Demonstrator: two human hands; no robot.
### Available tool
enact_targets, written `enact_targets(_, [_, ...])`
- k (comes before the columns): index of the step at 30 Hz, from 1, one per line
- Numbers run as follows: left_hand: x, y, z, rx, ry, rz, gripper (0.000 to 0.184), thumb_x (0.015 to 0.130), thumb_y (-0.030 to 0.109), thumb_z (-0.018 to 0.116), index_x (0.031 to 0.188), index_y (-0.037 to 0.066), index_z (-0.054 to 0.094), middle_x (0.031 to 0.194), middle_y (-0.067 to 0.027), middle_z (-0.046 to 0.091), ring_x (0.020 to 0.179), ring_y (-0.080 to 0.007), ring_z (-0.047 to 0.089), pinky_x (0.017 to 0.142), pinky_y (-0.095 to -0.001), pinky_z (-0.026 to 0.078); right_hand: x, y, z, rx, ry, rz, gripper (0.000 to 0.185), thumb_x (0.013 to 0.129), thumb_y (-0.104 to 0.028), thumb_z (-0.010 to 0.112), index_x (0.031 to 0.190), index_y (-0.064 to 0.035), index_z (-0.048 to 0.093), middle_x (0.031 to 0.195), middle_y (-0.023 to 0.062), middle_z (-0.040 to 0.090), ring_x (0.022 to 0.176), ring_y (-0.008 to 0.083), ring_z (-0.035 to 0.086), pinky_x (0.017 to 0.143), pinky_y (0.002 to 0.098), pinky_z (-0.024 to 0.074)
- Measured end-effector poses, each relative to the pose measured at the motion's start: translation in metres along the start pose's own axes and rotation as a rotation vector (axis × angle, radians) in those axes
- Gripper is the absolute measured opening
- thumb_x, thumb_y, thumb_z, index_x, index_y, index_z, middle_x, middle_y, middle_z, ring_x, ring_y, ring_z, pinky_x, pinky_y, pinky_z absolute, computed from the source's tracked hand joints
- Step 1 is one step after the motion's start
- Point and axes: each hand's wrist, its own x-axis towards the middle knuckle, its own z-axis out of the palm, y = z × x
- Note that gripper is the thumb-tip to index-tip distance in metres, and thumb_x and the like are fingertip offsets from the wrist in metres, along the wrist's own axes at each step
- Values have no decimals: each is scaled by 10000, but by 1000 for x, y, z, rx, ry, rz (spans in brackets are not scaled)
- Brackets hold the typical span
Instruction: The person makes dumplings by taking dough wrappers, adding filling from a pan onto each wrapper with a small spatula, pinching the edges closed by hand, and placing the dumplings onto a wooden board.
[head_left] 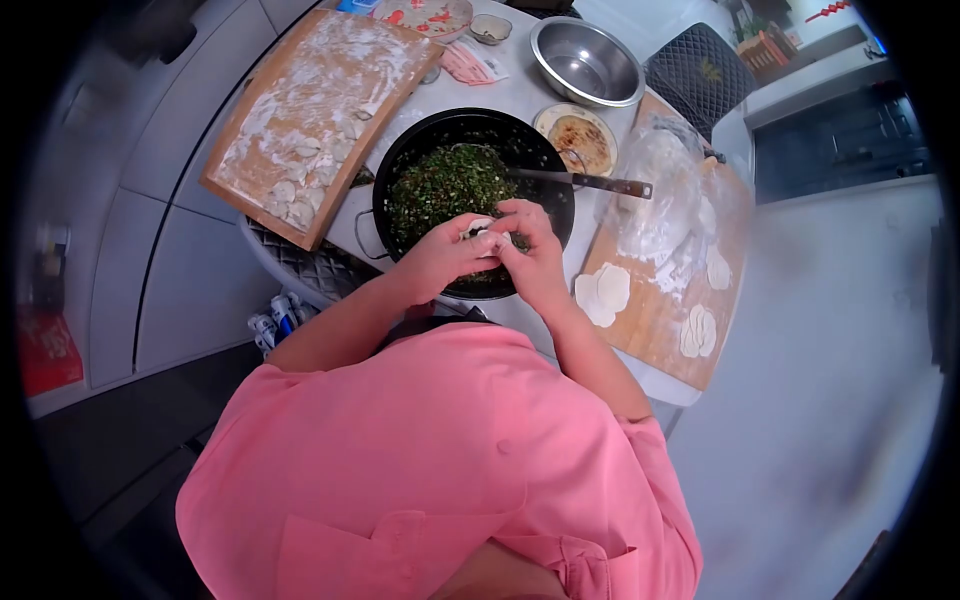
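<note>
1. Dumpling wrapper (478, 228) near the middle of the frame, held above the black pan (550, 215), with a little dark stuffing showing inside; apparently only partly closed.
2. Pinched from the left side by the left hand (440, 255), with thumb and fingers drawn close around the dough. Pinched from the other side by the right hand (535, 250), fingers bent over the top. Too small and too covered to tell exactly how much of the rim is joined.
3. For a good seal, best to press the edge bit by bit between thumb and forefinger, with firm, even force. Wise to keep the chopped greens (440, 190) off the rim, since oily bits would likely stop the dough from sticking. Better to ease air out before closing the last gap, and to avoid stretching the thin middle.
4. Sensible to work low over the pan, so as to catch any crumbs, and to steer clear of the spatula (610, 184), lying across the right rim.
5. At the right of the frame, on a floured board (650, 345), flat dough rounds (603, 293). At the upper left, on another wooden board (270, 110), shaped dumplings (300, 190) in a loose cluster near the lower end.
</note>
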Motion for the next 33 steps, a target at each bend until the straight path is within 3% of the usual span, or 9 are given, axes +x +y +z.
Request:
enact_targets(8, [0,-8,5,-153,112,-32,291,951,203,439,1135,-15,497,1035,-86,559,994,-162,562,904,-299,468,0,5,1,238,-37,261,93,799,-74,592,876,-22,585,1114,72,510,999,153,500,861,284,406])
enact_targets(14, [-2,1,4,-198,178,21,299,949,170,427,1150,-36,509,1144,-94,546,1069,-157,516,932,-311,423,-8,14,5,176,-84,151,754,648,-205,701,1283,-42,328,1261,136,387,1157,252,422,948,357,357])
enact_targets(19, [0,-5,-1,140,123,99,287,937,156,437,1098,-43,568,1266,-88,488,1127,-146,474,935,-304,387,1,14,11,5,-181,-42,560,729,-220,617,1235,-53,444,1293,169,382,1181,322,386,974,403,327])
enact_targets(22, [7,-21,-5,25,101,338,151,802,-14,514,941,13,566,1018,-91,581,932,-204,566,1000,-371,339,9,4,7,-61,-236,-153,369,806,-181,538,1150,-52,528,1188,192,486,1139,318,425,944,401,347])
enact_targets(23, [7,-20,-7,336,123,470,145,800,-18,509,926,22,567,991,-90,579,909,-205,568,1014,-376,323,9,5,9,-61,-234,-154,369,806,-181,538,1150,-52,528,1188,192,486,1139,318,425,944,401,347])
enact_targets(25, [7,-15,-7,651,144,602,141,797,-22,504,911,31,569,965,-89,577,886,-205,571,1028,-380,306,8,8,16,127,-209,-2,283,893,-195,466,1103,-22,547,977,152,588,954,252,547,823,347,425])
enact_targets(28, [3,-10,-5,488,156,508,133,814,-35,476,895,21,567,932,-71,585,854,-169,569,961,-352,374,1,2,19,388,-269,344,329,941,-271,421,1081,0,542,855,93,597,737,165,578,687,282,457])
enact_targets(30, [1,-4,-3,-304,121,-46,249,844,-37,413,1022,19,579,891,-58,588,779,-132,545,832,-298,425,1,-2,22,368,-238,307,382,960,-313,381,1071,16,541,759,45,580,602,99,541,582,236,441])
enact_targets(33, [-3,5,4,18,280,-42,360,875,1,375,1201,33,523,867,-61,583,692,-114,496,682,-250,419,5,-15,15,421,-302,470,386,962,-327,371,1031,5,555,714,47,575,526,88,505,509,227,409])
